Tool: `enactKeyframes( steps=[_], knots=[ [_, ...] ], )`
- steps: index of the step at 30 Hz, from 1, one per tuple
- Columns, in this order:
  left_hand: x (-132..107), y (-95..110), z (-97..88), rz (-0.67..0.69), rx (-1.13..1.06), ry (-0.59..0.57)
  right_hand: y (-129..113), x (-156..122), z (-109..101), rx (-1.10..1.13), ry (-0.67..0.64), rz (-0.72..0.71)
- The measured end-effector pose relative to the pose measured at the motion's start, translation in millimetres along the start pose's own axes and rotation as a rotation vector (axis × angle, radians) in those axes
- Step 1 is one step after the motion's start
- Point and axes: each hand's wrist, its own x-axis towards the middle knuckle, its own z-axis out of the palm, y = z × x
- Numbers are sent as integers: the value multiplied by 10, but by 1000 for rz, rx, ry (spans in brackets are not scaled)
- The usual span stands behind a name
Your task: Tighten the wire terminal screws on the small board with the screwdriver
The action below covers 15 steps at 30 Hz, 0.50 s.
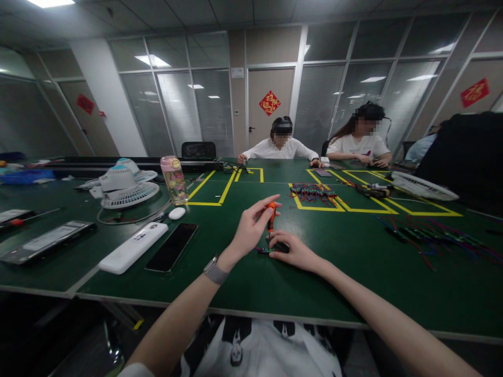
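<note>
My left hand (pixel 250 226), with a watch on its wrist, is closed around the handle of an orange and black screwdriver (pixel 271 224). The screwdriver stands nearly upright, its shaft pointing down at a small green circuit board (pixel 265 251) on the table. My right hand (pixel 291 250) rests low beside the shaft, thumb and fingers bent in on the board's right side and holding it against the tabletop. A dark object lies partly hidden under that hand; its kind is unclear. Whether the screwdriver tip touches the board I cannot make out.
On the green table (pixel 236 285), a black phone (pixel 172 247), a white power bank (pixel 134 247) and a pink-lidded bottle (pixel 174 180) stand left. Wired boards (pixel 314 193) lie ahead, more boards (pixel 440 234) right. Fan parts (pixel 121 186) sit far left. Two people sit opposite.
</note>
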Motion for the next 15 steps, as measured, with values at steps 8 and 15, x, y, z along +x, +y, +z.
enactKeyframes(
  steps=[8,15],
  knots=[
    [-9,15,-28,99,291,218,3,-6,0,-1,-3,19],
    [50,-43,-60,-144,-237,31,9,0,6,1,-2,8]
  ],
)
